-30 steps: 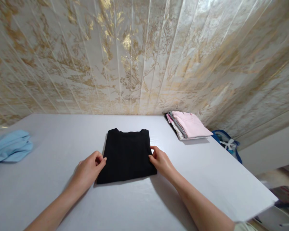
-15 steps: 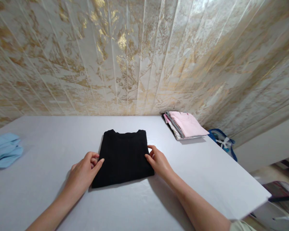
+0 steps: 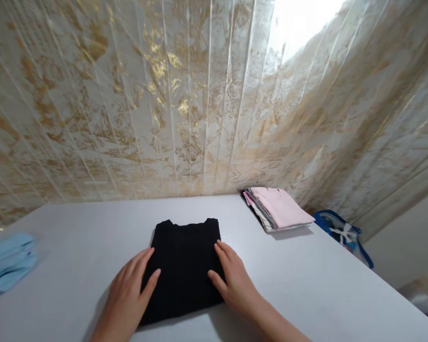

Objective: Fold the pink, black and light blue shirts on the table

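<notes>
A folded black T-shirt (image 3: 184, 270) lies flat on the white table, its neckline toward the curtain. My left hand (image 3: 130, 287) rests at the shirt's left edge, fingers stretched out and thumb apart on the cloth. On the opposite edge lies my right hand (image 3: 233, 278), also open, with its fingertips and thumb on the black fabric. Neither hand grips the shirt. Parts of both side edges are hidden under the hands.
A stack of folded clothes (image 3: 280, 206), pink on top, sits at the table's back right. Light blue cloth (image 3: 9, 261) lies at the far left. Beyond the right edge of the table (image 3: 324, 285) is a blue-trimmed bag (image 3: 342, 235). A gold-patterned curtain (image 3: 185, 104) hangs behind.
Both hands have opened from a pinch at the shirt's sides to lie flatter on it with fingers extended. The view has tilted up, so everything sits lower.
</notes>
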The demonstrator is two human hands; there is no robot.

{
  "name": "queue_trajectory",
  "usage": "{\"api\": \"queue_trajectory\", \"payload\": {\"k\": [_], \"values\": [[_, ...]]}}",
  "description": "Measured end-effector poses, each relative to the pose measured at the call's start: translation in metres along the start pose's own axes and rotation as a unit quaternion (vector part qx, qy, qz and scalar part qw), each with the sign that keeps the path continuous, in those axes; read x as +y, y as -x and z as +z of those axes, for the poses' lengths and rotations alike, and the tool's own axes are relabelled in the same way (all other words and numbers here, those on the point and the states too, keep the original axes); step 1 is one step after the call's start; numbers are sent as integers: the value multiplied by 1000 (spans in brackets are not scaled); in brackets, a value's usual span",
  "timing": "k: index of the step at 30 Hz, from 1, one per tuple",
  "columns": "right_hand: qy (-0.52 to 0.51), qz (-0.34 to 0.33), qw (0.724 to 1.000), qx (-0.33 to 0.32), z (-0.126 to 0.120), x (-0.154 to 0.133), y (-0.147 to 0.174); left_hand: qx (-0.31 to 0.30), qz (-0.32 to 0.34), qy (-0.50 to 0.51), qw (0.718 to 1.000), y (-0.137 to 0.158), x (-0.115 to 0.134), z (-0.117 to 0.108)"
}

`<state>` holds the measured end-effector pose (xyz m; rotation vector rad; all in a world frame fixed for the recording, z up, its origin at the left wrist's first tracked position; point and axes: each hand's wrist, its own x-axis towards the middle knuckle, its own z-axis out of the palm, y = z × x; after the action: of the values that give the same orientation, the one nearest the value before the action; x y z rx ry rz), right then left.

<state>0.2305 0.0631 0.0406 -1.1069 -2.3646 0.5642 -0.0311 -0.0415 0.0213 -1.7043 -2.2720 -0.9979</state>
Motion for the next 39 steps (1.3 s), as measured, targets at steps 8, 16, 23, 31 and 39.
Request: {"api": "queue_trajectory", "payload": {"k": [8, 16, 23, 31, 39], "values": [[73, 39, 995, -55, 5, -10, -2, -98, 44, -104, 989, 11, -5, 22], [85, 34, 994, -67, -7, -4, -7, -167, 9, -143, 976, -1, 15, -2], [126, -15, 991, -48, -14, -16, -55, -180, 29, -170, 968, -58, 40, -1], [159, -9, 983, -87, 24, -17, -82, -209, -31, -163, 964, -68, 34, 31], [165, -107, 978, -76, 32, -40, -96, -184, -28, -181, 966, -65, 33, 31]]}}
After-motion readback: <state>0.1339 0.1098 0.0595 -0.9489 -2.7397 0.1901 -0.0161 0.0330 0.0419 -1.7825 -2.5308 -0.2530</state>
